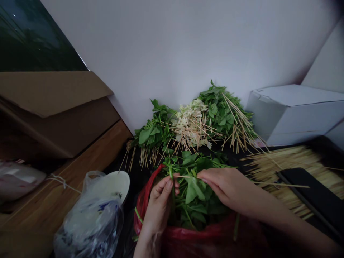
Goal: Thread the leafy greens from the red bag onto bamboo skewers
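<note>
Glossy red plastic bag [145, 211], crinkled translucent plastic bag [91, 222], matt brown cardboard [48, 93], smooth varnished wood worktop [34, 211], rough bamboo skewers [282, 172]

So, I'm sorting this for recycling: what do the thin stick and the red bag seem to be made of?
The thin stick in the right hand looks like bare bamboo or wood: pale straw colour, matte, unpainted. The red bag looks like thin plastic film: shiny, creased and soft.
</note>
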`<state>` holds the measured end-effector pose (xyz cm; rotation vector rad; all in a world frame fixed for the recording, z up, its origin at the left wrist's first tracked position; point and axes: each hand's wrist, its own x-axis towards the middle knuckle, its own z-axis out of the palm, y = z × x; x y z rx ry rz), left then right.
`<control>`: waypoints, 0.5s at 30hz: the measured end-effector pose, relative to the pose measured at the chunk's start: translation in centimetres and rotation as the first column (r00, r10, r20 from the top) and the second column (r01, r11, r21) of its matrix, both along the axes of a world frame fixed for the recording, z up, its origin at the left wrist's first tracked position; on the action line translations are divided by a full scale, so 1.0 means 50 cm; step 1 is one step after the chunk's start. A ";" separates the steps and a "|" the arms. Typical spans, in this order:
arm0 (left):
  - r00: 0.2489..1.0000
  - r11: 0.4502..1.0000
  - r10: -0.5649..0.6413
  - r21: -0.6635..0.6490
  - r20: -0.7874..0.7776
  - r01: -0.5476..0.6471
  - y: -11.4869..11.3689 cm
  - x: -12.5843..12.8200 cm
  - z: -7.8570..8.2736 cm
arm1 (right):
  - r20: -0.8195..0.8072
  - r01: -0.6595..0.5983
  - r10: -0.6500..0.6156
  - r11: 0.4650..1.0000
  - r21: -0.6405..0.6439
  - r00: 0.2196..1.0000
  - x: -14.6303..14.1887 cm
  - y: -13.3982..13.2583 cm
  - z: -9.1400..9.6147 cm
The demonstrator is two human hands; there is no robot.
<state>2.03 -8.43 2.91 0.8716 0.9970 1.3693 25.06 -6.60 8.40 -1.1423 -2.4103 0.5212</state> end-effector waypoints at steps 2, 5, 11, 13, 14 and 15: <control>0.997 0.999 0.011 -0.043 0.073 -0.008 0.002 -0.001 0.003 | -0.013 0.004 -0.004 1.000 0.014 1.000 0.001 0.000 0.000; 0.993 0.997 0.018 -0.073 0.116 -0.009 0.002 0.000 0.008 | -0.017 0.000 0.000 1.000 0.016 1.000 0.000 -0.001 0.001; 0.998 0.996 0.044 -0.081 0.053 -0.039 -0.004 0.005 0.012 | 0.013 0.002 -0.002 1.000 0.002 1.000 -0.007 -0.002 -0.003; 0.998 0.995 0.046 -0.093 0.038 -0.042 -0.005 0.007 0.013 | 0.014 0.000 0.000 1.000 0.003 1.000 -0.008 -0.003 -0.004; 0.998 0.994 0.048 -0.098 0.034 -0.044 -0.005 0.007 0.014 | 0.015 0.001 -0.001 1.000 0.003 1.000 -0.008 -0.003 -0.004; 0.998 0.994 0.050 -0.102 0.030 -0.047 -0.006 0.008 0.015 | 0.014 0.001 -0.001 1.000 0.003 1.000 -0.009 -0.004 -0.004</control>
